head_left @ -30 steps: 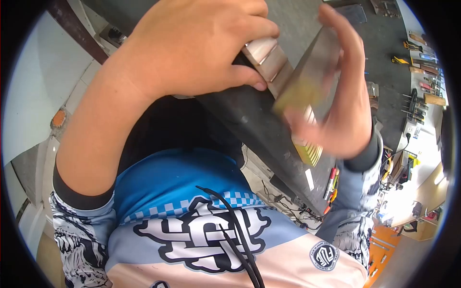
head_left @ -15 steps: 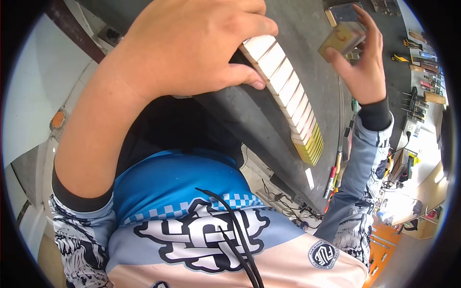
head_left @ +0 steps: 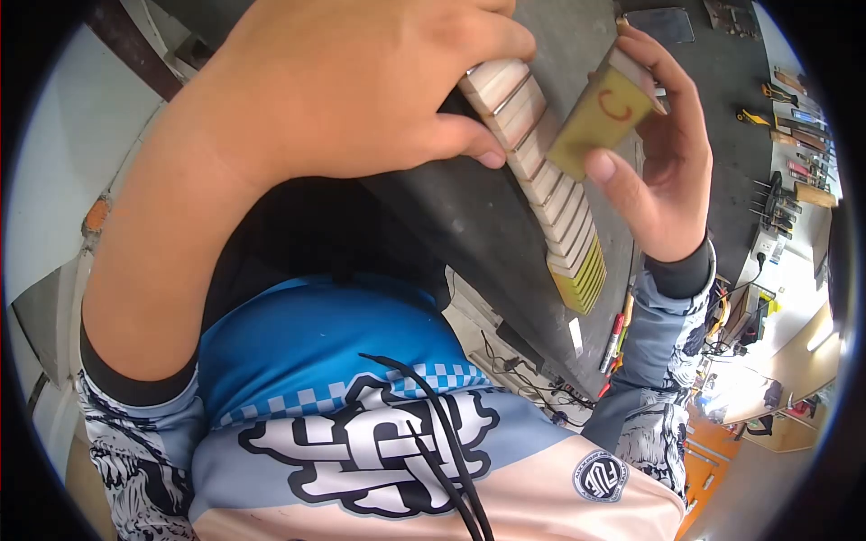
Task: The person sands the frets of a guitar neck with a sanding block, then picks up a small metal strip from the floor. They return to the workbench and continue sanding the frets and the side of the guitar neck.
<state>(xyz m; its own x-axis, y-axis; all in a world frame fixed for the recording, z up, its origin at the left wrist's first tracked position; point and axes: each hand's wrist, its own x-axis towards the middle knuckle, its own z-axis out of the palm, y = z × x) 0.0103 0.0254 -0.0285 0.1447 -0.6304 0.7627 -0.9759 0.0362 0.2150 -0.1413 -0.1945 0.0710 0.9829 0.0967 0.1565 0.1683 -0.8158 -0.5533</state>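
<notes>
My left hand [head_left: 379, 90] grips the upper end of what looks like a guitar neck [head_left: 543, 185], thumb along its near edge and the other fingers over the far side, partly out of view. Pale strips lie between the neck's thin metal frets, growing narrower toward a yellow-covered lower end [head_left: 580, 281]. My right hand [head_left: 672, 171] holds a yellowish block [head_left: 603, 122], probably a sanding block, marked with a red "C". Thumb and fingers pinch it from opposite sides. The block is tilted just over the right edge of the neck; whether it touches is unclear.
The neck lies along a dark workbench [head_left: 487, 221]. A flat rectangular plate [head_left: 660, 25] rests at the top. Markers [head_left: 612, 343] and a white label [head_left: 576, 335] lie near the lower bench edge. Several hand tools [head_left: 798, 135] line the right side; cables [head_left: 523, 374] hang below.
My right hand has brought the block left and down, closer to the neck, and turned its marked face more toward me. My left hand keeps its grip with a slight shift.
</notes>
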